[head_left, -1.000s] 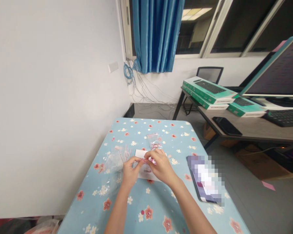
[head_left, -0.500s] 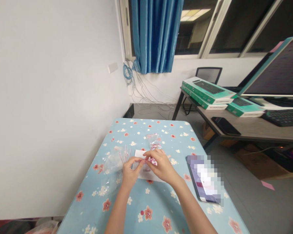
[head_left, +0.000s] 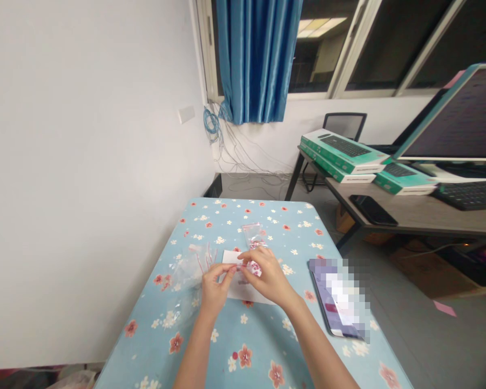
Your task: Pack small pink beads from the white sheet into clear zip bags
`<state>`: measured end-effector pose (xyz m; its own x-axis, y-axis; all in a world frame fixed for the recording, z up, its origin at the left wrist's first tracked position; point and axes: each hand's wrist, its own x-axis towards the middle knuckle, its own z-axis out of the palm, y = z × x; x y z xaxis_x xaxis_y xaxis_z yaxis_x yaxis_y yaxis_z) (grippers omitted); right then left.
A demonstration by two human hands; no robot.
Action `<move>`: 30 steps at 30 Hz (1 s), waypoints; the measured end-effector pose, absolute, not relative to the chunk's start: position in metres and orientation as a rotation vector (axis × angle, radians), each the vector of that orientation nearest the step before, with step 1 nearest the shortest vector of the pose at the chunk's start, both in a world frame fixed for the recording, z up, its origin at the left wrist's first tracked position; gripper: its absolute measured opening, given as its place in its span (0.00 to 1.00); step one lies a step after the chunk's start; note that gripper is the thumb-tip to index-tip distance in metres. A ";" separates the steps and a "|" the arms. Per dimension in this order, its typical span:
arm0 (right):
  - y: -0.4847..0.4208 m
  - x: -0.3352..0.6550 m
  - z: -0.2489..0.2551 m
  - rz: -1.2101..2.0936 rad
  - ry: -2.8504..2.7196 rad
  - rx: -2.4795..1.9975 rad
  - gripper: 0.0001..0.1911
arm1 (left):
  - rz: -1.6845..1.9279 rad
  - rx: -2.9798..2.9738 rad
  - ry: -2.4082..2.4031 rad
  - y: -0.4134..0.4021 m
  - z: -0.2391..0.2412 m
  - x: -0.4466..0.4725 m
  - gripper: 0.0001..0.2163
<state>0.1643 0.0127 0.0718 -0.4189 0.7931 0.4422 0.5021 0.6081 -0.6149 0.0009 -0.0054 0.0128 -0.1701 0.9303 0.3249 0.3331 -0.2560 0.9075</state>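
My left hand (head_left: 214,289) and my right hand (head_left: 268,276) meet over a white sheet (head_left: 249,293) on the table. Thumb and forefinger of each are pinched together, fingertips almost touching. Something tiny and pinkish shows between them, too small to name. Partly behind my right hand's fingers, a cluster of small pink-and-white pieces (head_left: 254,268) lies on the sheet. Just beyond the hands is a small clear zip bag (head_left: 251,233) with reddish bits inside. Crumpled clear plastic (head_left: 188,268) with thin pink strands (head_left: 208,256) lies left of my left hand.
A phone (head_left: 336,297), its screen blurred out, lies on the flowered tablecloth (head_left: 267,329) to the right. Farther right, a desk holds green keyboard boxes (head_left: 344,151), a dark phone (head_left: 373,209), a keyboard (head_left: 476,193) and a monitor (head_left: 461,119). A white wall (head_left: 85,162) borders the left.
My left hand's fingertips have shifted slightly left, so the gap to the right hand's fingertips is a bit wider. Both pinches hold. Things on the table stay in place.
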 end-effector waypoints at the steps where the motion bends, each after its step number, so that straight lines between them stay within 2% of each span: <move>1: 0.013 0.164 0.071 0.499 -2.102 -1.013 0.08 | 1.453 1.578 1.449 -0.006 0.014 0.001 0.09; 7: 0.014 0.164 0.066 0.482 -2.111 -1.005 0.05 | 1.461 1.607 1.370 -0.008 0.020 0.004 0.07; 14: 0.013 0.166 0.069 0.543 -2.130 -0.985 0.11 | 1.435 1.552 1.397 -0.008 0.019 0.003 0.07; 19: 0.014 0.166 0.068 0.525 -2.119 -0.993 0.09 | 1.413 1.544 1.400 -0.006 0.017 0.003 0.08; 30: 0.019 0.175 0.068 0.489 -2.031 -1.088 0.10 | 1.367 1.441 1.311 -0.006 0.013 0.001 0.15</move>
